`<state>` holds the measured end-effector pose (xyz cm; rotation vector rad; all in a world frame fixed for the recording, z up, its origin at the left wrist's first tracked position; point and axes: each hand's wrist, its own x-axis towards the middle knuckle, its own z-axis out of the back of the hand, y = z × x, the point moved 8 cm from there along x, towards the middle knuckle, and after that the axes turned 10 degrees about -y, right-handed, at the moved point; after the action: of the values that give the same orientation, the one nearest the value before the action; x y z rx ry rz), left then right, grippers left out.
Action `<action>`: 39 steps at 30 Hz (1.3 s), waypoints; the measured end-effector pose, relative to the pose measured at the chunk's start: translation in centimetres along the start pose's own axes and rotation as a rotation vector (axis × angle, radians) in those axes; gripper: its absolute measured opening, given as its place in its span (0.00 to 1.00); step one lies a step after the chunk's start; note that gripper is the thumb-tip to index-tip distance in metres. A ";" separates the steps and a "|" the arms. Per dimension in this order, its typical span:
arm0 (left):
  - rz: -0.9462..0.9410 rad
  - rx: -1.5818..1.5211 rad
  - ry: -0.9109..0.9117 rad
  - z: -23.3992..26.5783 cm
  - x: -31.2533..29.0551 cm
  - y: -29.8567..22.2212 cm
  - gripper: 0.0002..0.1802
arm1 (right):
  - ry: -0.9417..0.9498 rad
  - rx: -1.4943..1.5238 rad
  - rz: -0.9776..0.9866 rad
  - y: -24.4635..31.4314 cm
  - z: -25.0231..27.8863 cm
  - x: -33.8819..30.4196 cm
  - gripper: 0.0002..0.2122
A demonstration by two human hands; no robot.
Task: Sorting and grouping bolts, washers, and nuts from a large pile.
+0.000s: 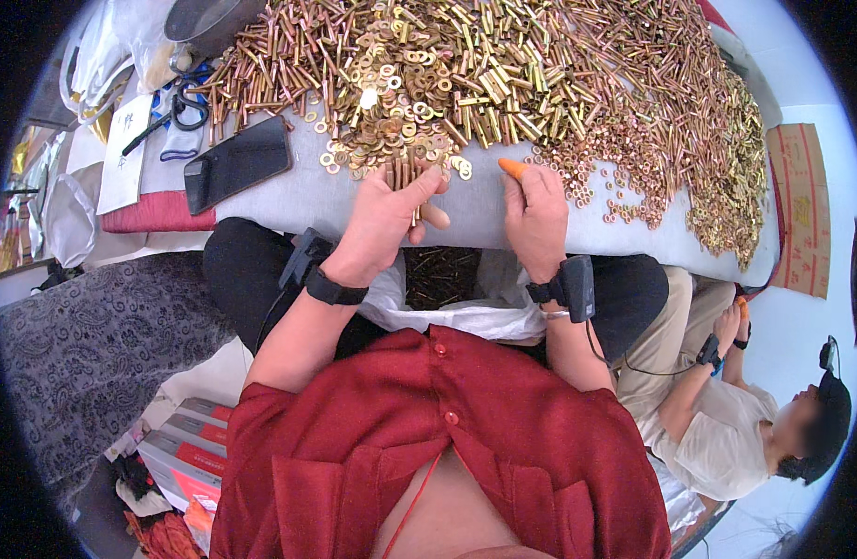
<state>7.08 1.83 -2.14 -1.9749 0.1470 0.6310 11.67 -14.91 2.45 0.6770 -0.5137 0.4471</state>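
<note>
My left hand (388, 219) is closed around a small bunch of slender brass-coloured bolts (403, 177), held at the table's near edge in front of a heap of flat washers (391, 130). To its right, my right hand (537, 219) is held over the same edge with its fingers curled together. An orange finger cot (512, 168) covers one of its fingertips. Whatever lies between those fingers is hidden. Small hex nuts (582, 168) are scattered just beyond and right of this hand.
Bolts and tube-like sleeves (512, 84) pile across the grey-covered table (298, 200). At left lie a black phone (239, 166) and scissors (188, 107). An open white sack (493, 317) with dark metal pieces sits between my knees. Another person (726, 429) sits at right, near a cardboard sheet (801, 210).
</note>
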 end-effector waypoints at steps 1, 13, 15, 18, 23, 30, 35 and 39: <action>0.000 0.001 0.001 -0.1 -0.1 0.2 0.14 | -0.008 0.004 -0.043 -0.3 0.2 0.1 0.08; -0.074 0.130 -0.078 0.2 0.5 0.8 0.11 | 0.079 0.026 -0.042 1.0 -2.9 0.5 0.09; -0.104 0.211 -0.075 0.2 0.5 1.0 0.13 | 0.084 0.044 -0.049 1.2 -2.8 0.6 0.09; -0.095 0.205 -0.063 0.0 0.3 1.1 0.13 | 0.094 0.115 -0.152 1.2 -2.6 0.3 0.07; -0.086 0.237 -0.006 -0.7 0.0 0.9 0.13 | 0.086 0.876 -0.690 0.2 -3.6 -1.3 0.05; -0.008 0.107 0.072 -0.7 0.1 1.1 0.12 | 0.051 0.532 -0.276 2.7 -1.1 -0.9 0.06; -0.106 0.135 0.009 -0.9 0.1 0.7 0.12 | -0.077 0.123 -0.024 1.8 2.2 -1.6 0.10; -0.132 0.234 -0.044 -0.7 0.1 0.7 0.11 | -0.006 -0.242 -0.247 -3.3 3.7 -1.3 0.09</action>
<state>7.18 0.90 -2.51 -1.7286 0.0601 0.5454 11.31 -19.99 2.56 0.5000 -0.4732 0.1472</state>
